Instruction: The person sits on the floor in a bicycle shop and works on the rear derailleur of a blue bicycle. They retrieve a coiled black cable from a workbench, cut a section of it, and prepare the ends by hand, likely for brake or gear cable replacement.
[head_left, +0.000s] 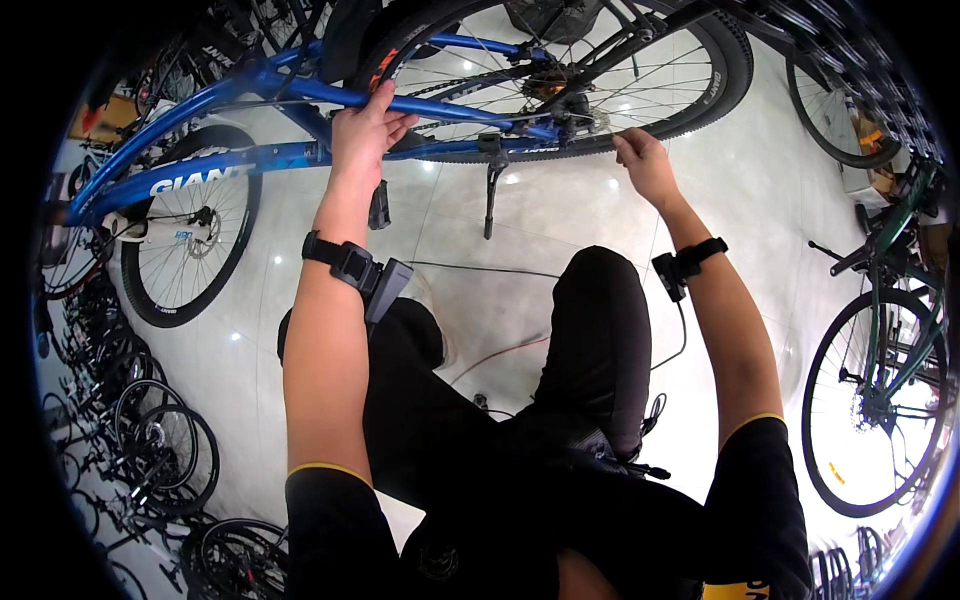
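Note:
A blue bicycle frame [215,166] stretches across the upper left, its rear wheel [690,100] at the top. My left hand [362,135] lies against the blue rear stay, its thumb on the tube and the other fingers apart below it. On the right, my right hand [648,168] is closed in a pinch beside the tyre's near edge, right of the rear hub [575,108]. What its fingertips hold, if anything, is too small to make out. A black kickstand [491,190] hangs down between my hands, and a pedal [379,205] shows below my left wrist.
The blue bicycle's front wheel [190,235] is at the left. A dark green bicycle [880,330] stands at the right, and many bicycles crowd the left side. Thin cables [500,268] cross the pale tiled floor near my knees. Both wrists wear black straps with small devices.

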